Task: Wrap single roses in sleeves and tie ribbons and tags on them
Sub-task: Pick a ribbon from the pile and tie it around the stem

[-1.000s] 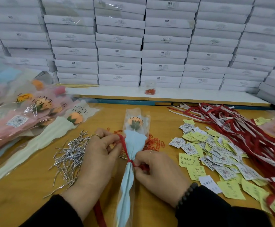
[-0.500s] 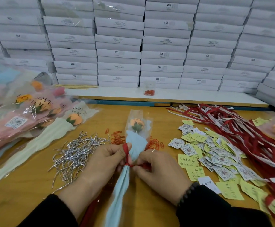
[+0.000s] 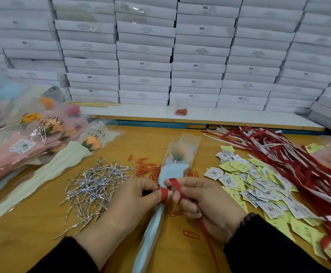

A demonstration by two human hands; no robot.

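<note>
Left hand: the left hand (image 3: 135, 201) is pinched on the red ribbon (image 3: 164, 194) right where it is wound round the neck of the sleeve.
Right hand: the right hand (image 3: 206, 205) is closed on the ribbon's free run, a loop being drawn over the fingertips and the tail left trailing toward the near edge of the table (image 3: 22, 243).
Rose: the sleeved rose (image 3: 177, 152) is laid along the middle of the table, stem end toward the near edge, bloom toward the far edge.
Risk, slip: the wrap could slacken if the left pinch is eased before the knot is pulled down.
Risk, crush: the thin sleeve could be creased or slid off-centre if the ribbon is hauled too hard.
Risk, snag: the trailing tail could be caught on loose red paper clips (image 3: 147, 168) scattered beside the sleeve.
Left side: a heap of silver twist ties (image 3: 95, 186) is seen just left of the hands, with finished roses (image 3: 32, 142) piled toward the left edge.
Right side: tags (image 3: 257, 182) are spread near the right hand, spare ribbons (image 3: 291, 154) beyond them.
Far edge: white boxes (image 3: 180, 56) are stacked as a wall behind the table.
</note>
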